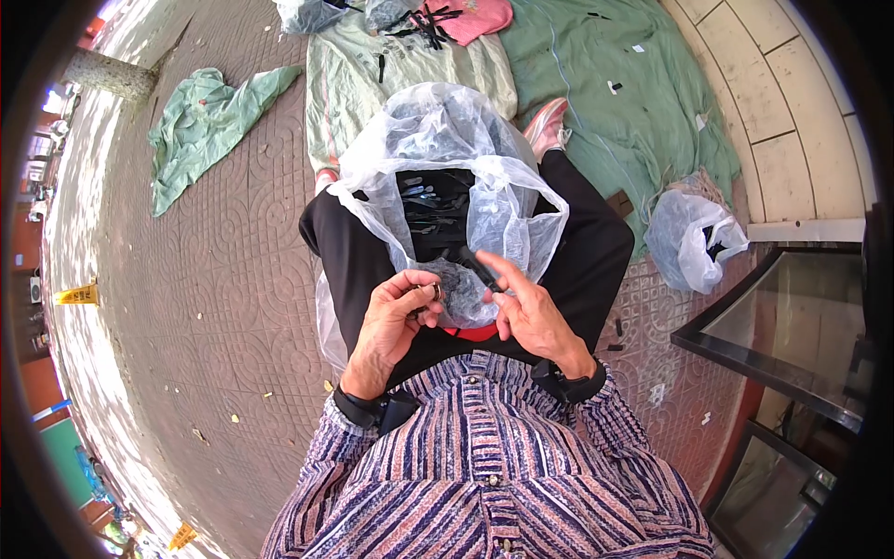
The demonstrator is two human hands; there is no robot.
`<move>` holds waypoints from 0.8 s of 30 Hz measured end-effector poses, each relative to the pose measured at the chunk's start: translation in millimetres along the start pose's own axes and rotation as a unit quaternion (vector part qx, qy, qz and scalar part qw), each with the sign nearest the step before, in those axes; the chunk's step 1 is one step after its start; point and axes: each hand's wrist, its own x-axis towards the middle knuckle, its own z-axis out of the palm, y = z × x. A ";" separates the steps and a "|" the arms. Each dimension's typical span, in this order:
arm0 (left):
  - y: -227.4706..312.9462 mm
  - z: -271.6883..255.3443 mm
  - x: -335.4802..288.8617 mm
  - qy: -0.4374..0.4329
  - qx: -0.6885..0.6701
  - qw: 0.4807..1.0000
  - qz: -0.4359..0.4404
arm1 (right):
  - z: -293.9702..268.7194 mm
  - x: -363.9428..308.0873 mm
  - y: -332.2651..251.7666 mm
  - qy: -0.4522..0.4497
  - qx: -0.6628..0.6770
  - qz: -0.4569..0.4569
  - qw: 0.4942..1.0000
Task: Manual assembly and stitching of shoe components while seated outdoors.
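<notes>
A clear plastic bag [438,116] stands between my knees, its mouth spread toward me. Inside lie many thin black strip-like pieces [433,210], some with shiny ends. Just before the bag's near edge, my left hand [396,312] pinches a small shiny metallic piece [436,292]; the fingers cover most of it. To its right, my right hand [535,317] grips a short black strip [480,270] between thumb and fingers, its far end pointing at the bag's opening. The two hands are apart.
Pale green sheets [610,93] cover the ground ahead, with a pink cloth [475,19] and loose black strips [433,23] at the far end. A second plastic bag [694,238] sits at right, near a glass-panelled frame [782,317]. A crumpled green cloth [209,121] lies on the left paving.
</notes>
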 end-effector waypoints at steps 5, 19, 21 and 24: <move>3.8 2.7 -6.1 -0.053 -0.011 0.998 0.008 | 2.4 -2.1 11.4 -0.044 0.014 0.000 0.999; 1.6 -4.2 -12.4 -0.065 -0.004 0.998 0.025 | 6.6 -2.3 2.7 -0.130 0.219 0.104 0.961; 0.9 -3.3 -11.3 -0.070 -0.004 0.997 0.036 | 5.2 -0.9 4.4 -0.130 0.250 0.121 0.952; 0.9 -2.2 -12.8 -0.062 -0.008 0.997 0.034 | 5.5 0.5 8.6 -0.134 0.257 0.112 0.951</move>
